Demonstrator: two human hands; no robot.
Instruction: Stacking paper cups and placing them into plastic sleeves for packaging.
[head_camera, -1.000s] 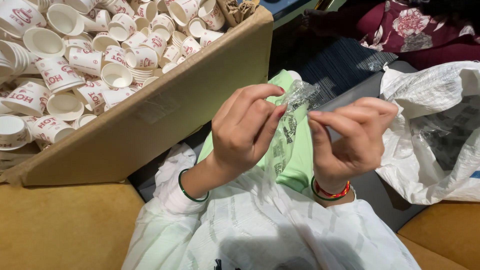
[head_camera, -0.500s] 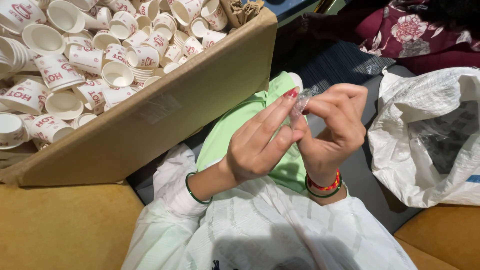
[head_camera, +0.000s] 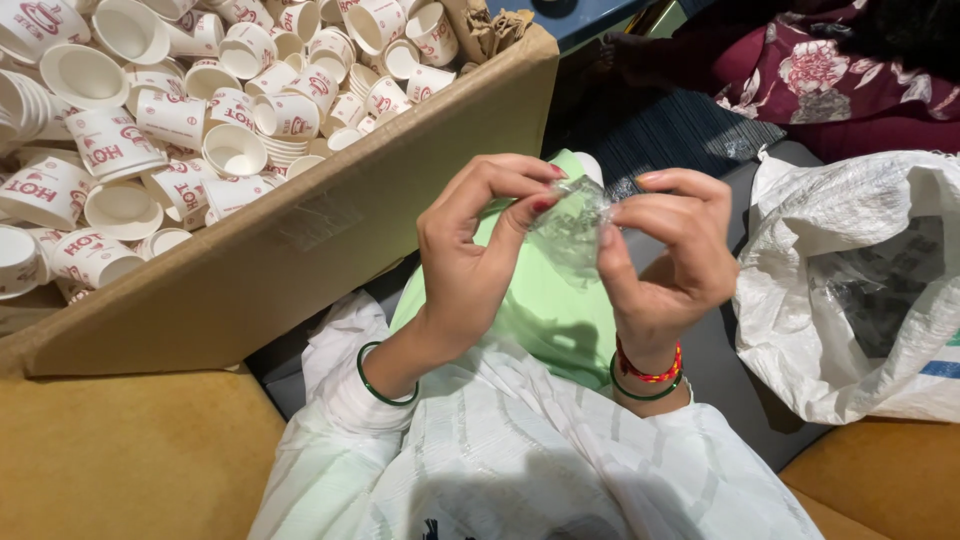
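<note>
both hands have parted slightly, left hand (head_camera: 470, 265) and right hand (head_camera: 665, 265) pinching the clear plastic bag (head_camera: 572, 228).

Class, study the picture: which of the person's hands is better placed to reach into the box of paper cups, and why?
Probably the left hand. The cardboard box of paper cups lies on its side, close by. The right hand sits farther away, nearer the white sack. Both pinch the clear plastic bag.
</note>
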